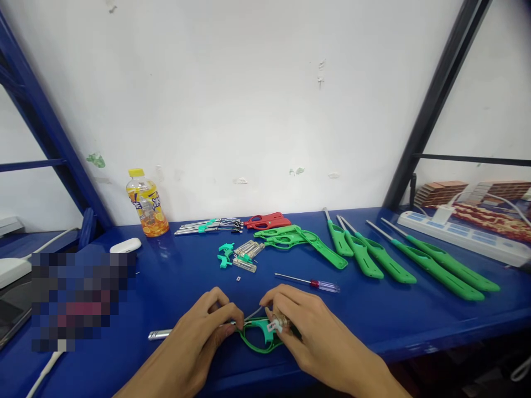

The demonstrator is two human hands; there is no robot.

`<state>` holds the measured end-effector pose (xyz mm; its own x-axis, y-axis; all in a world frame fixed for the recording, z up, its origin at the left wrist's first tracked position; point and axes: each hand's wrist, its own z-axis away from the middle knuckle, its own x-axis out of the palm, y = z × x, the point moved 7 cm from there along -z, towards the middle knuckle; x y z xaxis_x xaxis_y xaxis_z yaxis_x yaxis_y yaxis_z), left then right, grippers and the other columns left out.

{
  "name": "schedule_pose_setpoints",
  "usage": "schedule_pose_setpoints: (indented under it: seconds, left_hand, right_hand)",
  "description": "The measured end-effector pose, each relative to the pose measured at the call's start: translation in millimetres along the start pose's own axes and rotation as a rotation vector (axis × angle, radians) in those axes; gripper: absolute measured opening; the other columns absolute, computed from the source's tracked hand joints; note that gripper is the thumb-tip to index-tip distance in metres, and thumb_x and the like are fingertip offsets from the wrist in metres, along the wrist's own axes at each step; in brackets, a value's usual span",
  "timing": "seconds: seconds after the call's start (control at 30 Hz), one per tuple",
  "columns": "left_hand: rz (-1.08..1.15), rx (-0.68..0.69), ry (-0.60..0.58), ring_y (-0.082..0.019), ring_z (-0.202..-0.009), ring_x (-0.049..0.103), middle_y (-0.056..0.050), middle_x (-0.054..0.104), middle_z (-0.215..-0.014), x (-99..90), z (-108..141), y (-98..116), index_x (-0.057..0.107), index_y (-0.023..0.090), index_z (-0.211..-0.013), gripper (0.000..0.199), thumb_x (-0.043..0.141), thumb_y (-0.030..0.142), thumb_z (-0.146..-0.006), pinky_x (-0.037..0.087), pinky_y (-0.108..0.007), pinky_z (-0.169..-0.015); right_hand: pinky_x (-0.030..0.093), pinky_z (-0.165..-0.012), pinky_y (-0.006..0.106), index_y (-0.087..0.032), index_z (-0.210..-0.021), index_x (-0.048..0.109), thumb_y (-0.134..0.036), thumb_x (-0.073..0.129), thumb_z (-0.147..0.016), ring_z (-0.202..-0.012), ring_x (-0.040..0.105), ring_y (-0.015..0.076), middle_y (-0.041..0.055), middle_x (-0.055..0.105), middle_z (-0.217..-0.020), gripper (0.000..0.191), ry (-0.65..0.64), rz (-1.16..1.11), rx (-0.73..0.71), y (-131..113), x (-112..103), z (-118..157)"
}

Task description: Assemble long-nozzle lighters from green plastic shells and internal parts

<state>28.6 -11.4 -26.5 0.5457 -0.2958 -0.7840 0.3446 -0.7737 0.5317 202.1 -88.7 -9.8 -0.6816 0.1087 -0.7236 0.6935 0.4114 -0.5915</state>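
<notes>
The green casing (258, 349) is best steadied flat and the clear part (284, 321) lowered squarely, with the thin wire (254, 314) guided clear of the edges. On the near side of the screwdriver (326, 286), the casing's neck is pinched by the left hand (203, 329); the clear part is gripped in the right hand's (317, 329) curled fingers, beside the teal trigger (266, 330).

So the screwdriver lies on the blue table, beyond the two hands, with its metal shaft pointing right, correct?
Not quite: in the head view the screwdriver's metal shaft points left. It does lie on the blue table, beyond the left hand and right hand.
</notes>
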Motion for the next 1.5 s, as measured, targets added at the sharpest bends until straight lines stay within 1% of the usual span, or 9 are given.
schedule_pose_setpoints:
  seconds: [0.17, 0.33, 0.53, 0.73, 0.87, 0.97, 1.07, 1.3, 1.5]
  left_hand:
    - [0.042, 0.012, 0.022, -0.016, -0.086, 0.066, 0.002, 0.065, -0.100, -0.9, 1, -1, 0.069, 0.032, -0.106, 0.025, 0.046, 0.025, -0.111, 0.051, -0.023, -0.079]
    - [-0.057, -0.032, 0.107, -0.020, -0.097, 0.072, 0.002, 0.071, -0.105, -0.2, 11, -11, 0.067, 0.039, -0.130, 0.028, 0.055, 0.027, -0.107, 0.058, -0.028, -0.089]
    - [-0.150, 0.024, 0.199, -0.026, -0.118, 0.073, -0.002, 0.076, -0.130, -6.9, 2, 10, 0.069, 0.039, -0.137, 0.034, 0.060, 0.033, -0.105, 0.062, -0.040, -0.101]
    - [-0.017, 0.091, 0.236, -0.020, -0.083, 0.079, 0.001, 0.084, -0.097, -0.7, -27, 41, 0.080, 0.030, -0.114, 0.024, 0.061, 0.022, -0.102, 0.064, -0.028, -0.073]
    - [-0.043, 0.168, 0.415, -0.017, -0.076, 0.076, 0.003, 0.081, -0.090, -4.8, -21, 47, 0.078, 0.030, -0.113, 0.024, 0.061, 0.018, -0.102, 0.060, -0.026, -0.068]
    - [-0.085, 0.165, 0.450, -0.018, -0.082, 0.077, 0.003, 0.081, -0.095, -4.2, -15, 46, 0.075, 0.031, -0.118, 0.026, 0.061, 0.016, -0.102, 0.060, -0.027, -0.071]
    - [-0.090, 0.169, 0.433, -0.017, -0.079, 0.075, 0.003, 0.078, -0.091, -3.8, -15, 48, 0.074, 0.030, -0.117, 0.025, 0.061, 0.016, -0.102, 0.058, -0.026, -0.068]
    - [-0.042, 0.225, 0.415, -0.015, -0.080, 0.073, 0.004, 0.077, -0.092, -3.8, -18, 52, 0.072, 0.030, -0.107, 0.019, 0.062, 0.014, -0.103, 0.056, -0.024, -0.074]
    - [-0.042, 0.247, 0.359, -0.017, -0.083, 0.071, 0.002, 0.076, -0.094, 3.1, -18, 51, 0.072, 0.028, -0.108, 0.019, 0.061, 0.013, -0.104, 0.055, -0.026, -0.077]
  right_hand:
    - [0.052, -0.088, 0.032, -0.025, -0.103, 0.056, 0.001, 0.054, -0.097, -0.102, 0.067, 0.0193, 0.0004, 0.068, -0.119, 0.028, 0.012, 0.002, 0.000, 0, -1, 0]
    - [0.051, -0.088, 0.030, -0.025, -0.097, 0.052, 0.000, 0.053, -0.096, -0.104, 0.068, 0.0184, -0.0003, 0.069, -0.122, 0.025, 0.041, -0.043, -0.030, -2, -5, 2]
    - [0.050, -0.090, 0.028, -0.025, -0.087, 0.043, 0.001, 0.055, -0.092, -0.106, 0.068, 0.0172, 0.0001, 0.070, -0.121, 0.029, 0.065, -0.104, -0.097, -8, -9, 4]
    - [0.051, -0.087, 0.029, -0.025, -0.090, 0.046, -0.001, 0.051, -0.094, -0.101, 0.067, 0.0178, 0.0025, 0.069, -0.114, 0.024, 0.098, -0.107, -0.108, -11, -11, 4]
    - [0.046, -0.076, 0.034, -0.025, -0.087, 0.044, -0.021, 0.054, -0.103, -0.084, 0.060, 0.0206, 0.0026, 0.063, -0.092, 0.019, 0.321, 0.038, -0.098, -11, -25, 7]
    - [0.039, -0.071, 0.037, -0.025, -0.085, 0.044, -0.034, 0.043, -0.109, -0.069, 0.049, 0.0209, -0.0004, 0.053, -0.076, 0.026, 0.445, 0.179, -0.041, -5, -32, 13]
    - [0.038, -0.076, 0.039, -0.025, -0.085, 0.047, -0.024, 0.024, -0.113, -0.068, 0.050, 0.0209, -0.0004, 0.054, -0.074, 0.037, 0.430, 0.192, 0.005, 1, -30, 15]
    - [0.037, -0.084, 0.039, -0.022, -0.083, 0.049, -0.021, 0.042, -0.109, -0.080, 0.052, 0.0201, -0.0003, 0.059, -0.082, 0.027, 0.276, 0.206, 0.056, -3, -21, 2]
    - [0.036, -0.083, 0.038, -0.021, -0.083, 0.049, -0.019, 0.043, -0.109, -0.081, 0.049, 0.0197, -0.0001, 0.057, -0.082, 0.027, 0.282, 0.201, 0.011, -7, -21, 4]
